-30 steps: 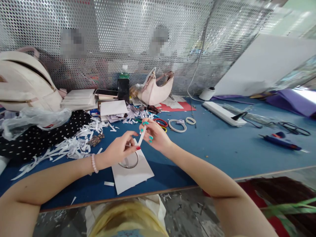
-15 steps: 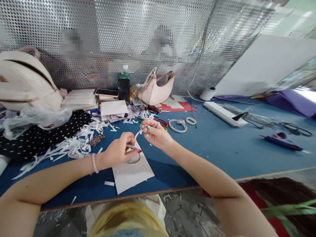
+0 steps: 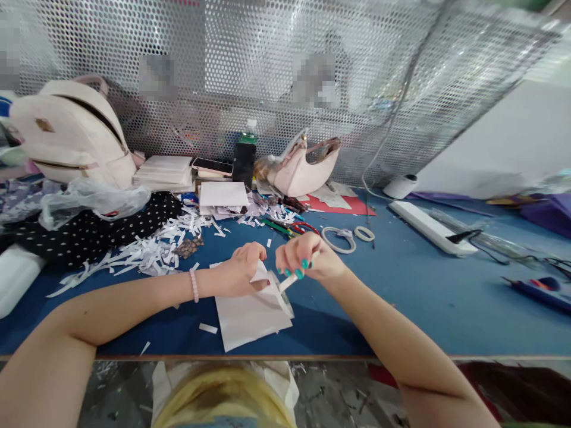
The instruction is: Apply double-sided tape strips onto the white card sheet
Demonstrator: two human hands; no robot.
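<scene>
A stack of white paper point(image 3: 250, 318) lies on the blue tabletop before me. My left hand point(image 3: 243, 270) is closed on its upper edge, with a corner of the top sheet bent up at the fingers. My right hand point(image 3: 312, 255), fingers curled, grips a narrow white tape strip point(image 3: 288, 282) just right of the paper. Below that strip a thin roll of tape point(image 3: 285, 304) is tilted against the paper's right edge, partly hidden. The two hands are close together but apart.
Paper shreds point(image 3: 154, 252), a polka-dot cloth point(image 3: 93, 238) and a backpack point(image 3: 84, 137) fill the left side. Behind are a phone point(image 3: 213, 166) and a pale handbag point(image 3: 303, 172). Two tape rolls point(image 3: 339, 240), a power strip point(image 3: 430, 229) and a glue gun point(image 3: 542, 291) lie right.
My left hand has moved from the tape roll to the paper's edge and bent a corner up. My right hand has lowered and turned with the tape strip. The view has shifted left.
</scene>
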